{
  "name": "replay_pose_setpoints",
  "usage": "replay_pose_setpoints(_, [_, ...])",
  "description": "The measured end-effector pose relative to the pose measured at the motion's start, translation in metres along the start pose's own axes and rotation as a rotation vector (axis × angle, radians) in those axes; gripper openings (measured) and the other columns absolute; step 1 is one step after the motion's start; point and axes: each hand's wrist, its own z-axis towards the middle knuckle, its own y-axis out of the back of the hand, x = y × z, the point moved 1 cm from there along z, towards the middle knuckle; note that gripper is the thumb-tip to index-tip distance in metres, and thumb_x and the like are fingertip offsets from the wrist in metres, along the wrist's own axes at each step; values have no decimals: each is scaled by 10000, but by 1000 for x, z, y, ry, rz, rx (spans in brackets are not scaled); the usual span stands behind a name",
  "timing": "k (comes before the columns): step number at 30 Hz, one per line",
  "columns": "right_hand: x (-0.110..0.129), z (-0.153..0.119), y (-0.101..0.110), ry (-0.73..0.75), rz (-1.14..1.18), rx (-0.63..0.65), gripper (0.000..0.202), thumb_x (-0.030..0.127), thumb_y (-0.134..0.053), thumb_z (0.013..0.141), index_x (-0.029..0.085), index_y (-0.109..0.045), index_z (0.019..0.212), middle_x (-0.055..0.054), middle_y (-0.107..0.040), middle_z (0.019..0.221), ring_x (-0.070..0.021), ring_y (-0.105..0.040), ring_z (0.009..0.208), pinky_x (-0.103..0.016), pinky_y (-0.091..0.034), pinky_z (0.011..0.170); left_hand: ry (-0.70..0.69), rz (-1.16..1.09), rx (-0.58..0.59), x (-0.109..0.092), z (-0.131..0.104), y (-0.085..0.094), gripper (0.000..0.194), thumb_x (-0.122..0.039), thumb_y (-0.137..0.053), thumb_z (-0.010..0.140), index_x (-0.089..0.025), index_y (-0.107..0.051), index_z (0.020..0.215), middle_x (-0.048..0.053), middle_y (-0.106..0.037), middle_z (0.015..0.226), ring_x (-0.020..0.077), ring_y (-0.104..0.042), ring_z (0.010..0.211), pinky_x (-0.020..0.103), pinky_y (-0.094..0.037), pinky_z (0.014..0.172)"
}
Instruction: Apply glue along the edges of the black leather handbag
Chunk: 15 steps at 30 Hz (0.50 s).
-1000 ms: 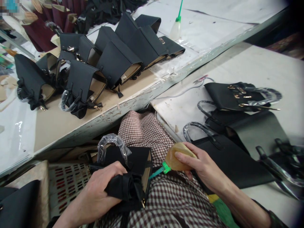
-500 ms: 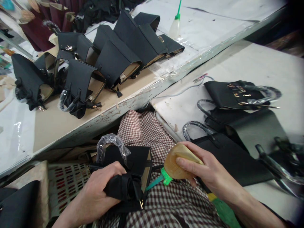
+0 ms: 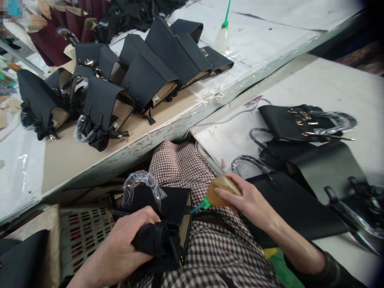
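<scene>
On my lap lies a black handbag point(image 3: 172, 200) with a plastic-wrapped handle point(image 3: 142, 180) standing up from it. My left hand point(image 3: 129, 240) is closed around the folded black material at the bag's near end. In my right hand point(image 3: 243, 200) is a squeeze bottle point(image 3: 220, 190) of amber liquid, gripped around its body and tilted. Its green nozzle point(image 3: 198, 207) points left, with the tip at the bag's light-coloured open edge. Whether the tip touches the edge, I cannot tell.
Several black bags point(image 3: 150, 76) stand on the worktable at the left. Another bottle with a green nozzle point(image 3: 222, 37) is behind them. More black bags point(image 3: 294, 204) lie on the right table. A plastic crate point(image 3: 82, 232) sits left of my lap. A person's hands point(image 3: 39, 18) show at far left.
My right hand has moved the bottle up and away from me, so its nozzle tip has travelled along the bag's edge. My left hand stays on the bag.
</scene>
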Motion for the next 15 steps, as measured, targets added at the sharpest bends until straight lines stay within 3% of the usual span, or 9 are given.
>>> replay_pose_setpoints(5, [0, -4, -2, 178, -108, -87, 405, 509, -731, 884, 229, -614, 1153, -43, -728, 973, -264, -690, 858, -389, -548, 771, 20, 4, -5, -1, 1, -1, 182, -125, -639, 924, -226, -513, 839, -44, -631, 852, 101, -580, 733, 212, -427, 663])
replay_pose_setpoints(7, [2, -6, 0, 204, -107, -59, 405, 487, -752, 876, 240, -618, 1169, -32, -730, 979, -259, -686, 862, -392, -537, 798, 4, -1, -8, -2, 1, 0, 178, -142, -642, 929, -227, -515, 838, -43, -636, 855, 101, -583, 734, 210, -428, 664])
replay_pose_setpoints(11, [5, -7, 8, 103, 111, 14, 396, 511, -754, 880, 236, -637, 1139, -8, -683, 896, -203, -618, 745, -302, -509, 607, 24, -25, -17, 3, 1, 6, 161, -157, -656, 928, -223, -537, 842, -27, -643, 868, 115, -591, 748, 224, -436, 674])
replay_pose_setpoints(15, [12, -13, 8, 28, 521, -34, 318, 491, -755, 889, 229, -672, 1050, -3, -610, 841, -156, -515, 663, -226, -400, 439, 44, -86, -61, 19, -4, 16, 185, -113, -744, 838, -210, -588, 855, -8, -650, 892, 136, -610, 773, 237, -461, 707])
